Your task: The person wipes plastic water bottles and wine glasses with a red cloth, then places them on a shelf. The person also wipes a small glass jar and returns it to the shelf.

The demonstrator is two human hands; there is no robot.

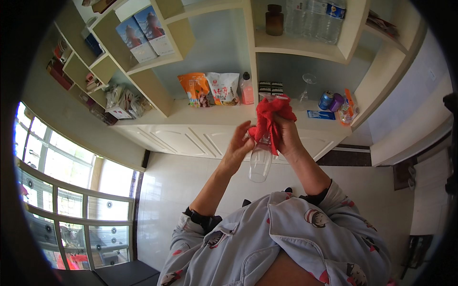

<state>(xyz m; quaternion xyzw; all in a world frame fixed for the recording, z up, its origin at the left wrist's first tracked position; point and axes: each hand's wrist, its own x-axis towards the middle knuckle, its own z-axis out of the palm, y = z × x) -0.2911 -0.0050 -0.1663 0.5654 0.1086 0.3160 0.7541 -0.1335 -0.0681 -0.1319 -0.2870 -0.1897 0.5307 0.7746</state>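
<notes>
A clear stemmed glass is held in front of me with its bowl pointing down towards my body and its foot towards the shelf. A red cloth is wrapped around its foot and stem. My right hand grips the cloth and the stem from the right; its fingertips are partly hidden by the cloth. My left hand is on the left side, fingers bent, thumb near the stem and the cloth's lower left edge; whether it grips either is unclear. Another clear stemmed glass stands upside down on the shelf behind.
The cabinet shelf holds an orange pouch, a white pouch, a pink bottle, dark boxes, a blue can, a purple can and a blue packet. Plastic bottles stand above.
</notes>
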